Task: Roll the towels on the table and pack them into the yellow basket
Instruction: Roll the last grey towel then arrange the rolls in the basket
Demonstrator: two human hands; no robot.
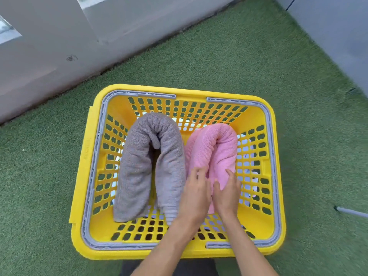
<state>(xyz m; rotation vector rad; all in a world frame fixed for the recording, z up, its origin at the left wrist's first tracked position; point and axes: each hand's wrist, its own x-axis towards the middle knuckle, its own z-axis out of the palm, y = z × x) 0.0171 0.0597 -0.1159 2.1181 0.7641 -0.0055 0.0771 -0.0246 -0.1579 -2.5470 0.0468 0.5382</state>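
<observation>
The yellow basket (276,166) with grey handles folded along its rim stands on green artificial turf. Inside on the left lies a rolled grey towel (137,166), bent into an upside-down U. Beside it on the right a rolled pink towel (215,144) is bent the same way. My left hand (196,194) rests with straight fingers against the near left leg of the pink towel. My right hand (227,191) grips the near right leg of the pink towel, thumb on the inner side and fingers over it.
Green turf (239,62) surrounds the basket. A grey wall (49,62) runs along the far left, and another grey surface (338,26) stands at the far right. A thin grey rod (352,211) lies on the turf at the right edge.
</observation>
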